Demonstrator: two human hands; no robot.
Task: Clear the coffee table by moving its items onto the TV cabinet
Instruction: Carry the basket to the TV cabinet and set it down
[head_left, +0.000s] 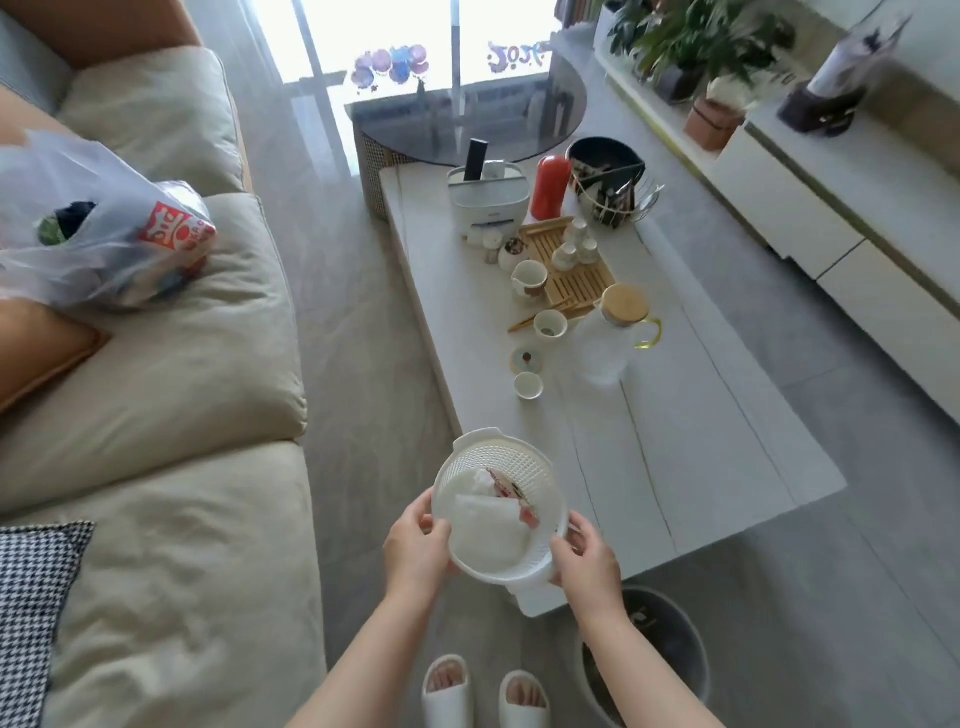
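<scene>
Both hands, left hand (415, 540) and right hand (584, 558), fingers curled on the round white plastic colander (501, 501), steadying its packets above the coffee table's (675, 467) near corner.

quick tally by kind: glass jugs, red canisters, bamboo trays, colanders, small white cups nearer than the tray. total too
glass jug: 1
red canister: 1
bamboo tray: 1
white colander: 1, held by left hand and right hand
small white cups: 2
Total: 6
</scene>
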